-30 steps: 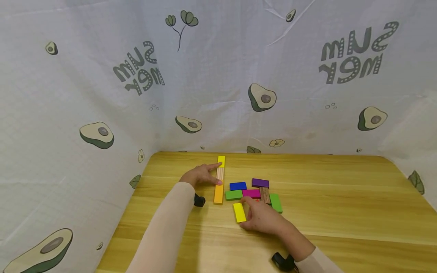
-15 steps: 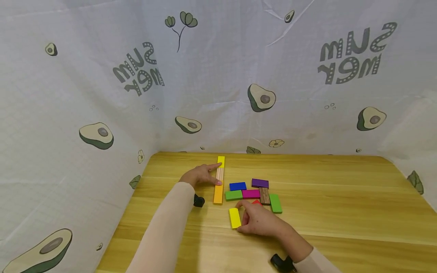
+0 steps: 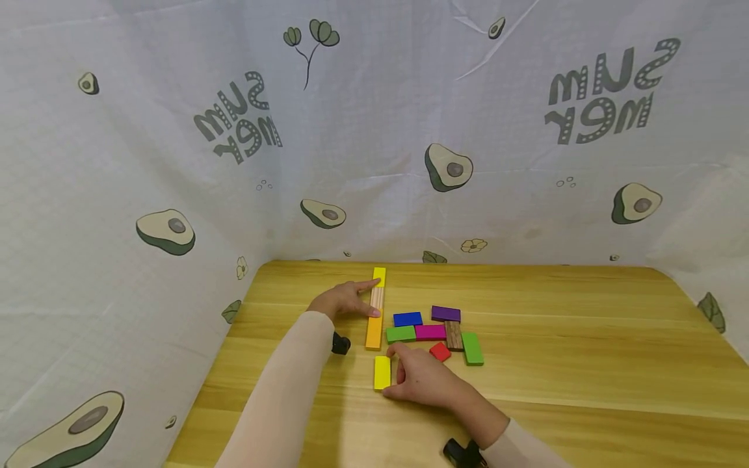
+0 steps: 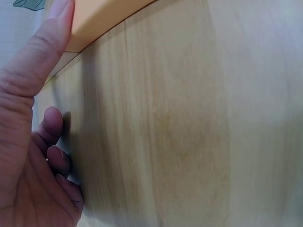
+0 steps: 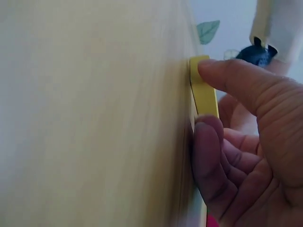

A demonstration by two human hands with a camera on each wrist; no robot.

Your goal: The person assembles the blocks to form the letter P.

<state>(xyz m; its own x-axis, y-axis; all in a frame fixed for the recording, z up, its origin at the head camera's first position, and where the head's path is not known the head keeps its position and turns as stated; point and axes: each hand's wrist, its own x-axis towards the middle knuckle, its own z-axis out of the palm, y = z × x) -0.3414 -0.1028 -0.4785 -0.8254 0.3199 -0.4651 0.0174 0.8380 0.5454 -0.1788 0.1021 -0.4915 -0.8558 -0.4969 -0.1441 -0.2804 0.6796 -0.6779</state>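
Note:
Three blocks lie end to end in a row: yellow, bare wood and orange. My left hand reaches in from the left, its index fingertip on the far yellow block and its thumb at the orange one. In the left wrist view the thumb lies along the orange block, other fingers loosely bent. Between thumb and index finger, my right hand pinches a second yellow block by its ends. That block lies close before the row's near end, nearly in line. The right wrist view shows this yellow block low over the wood.
Right of the row lie loose blocks: blue, green, magenta, purple, dark brown, another green and red. A printed sheet hangs behind the wooden table.
The right hand has slid the yellow block leftward and turned it straighter, until it stands near the row's end. The red block has come into view. The left hand has stayed put.

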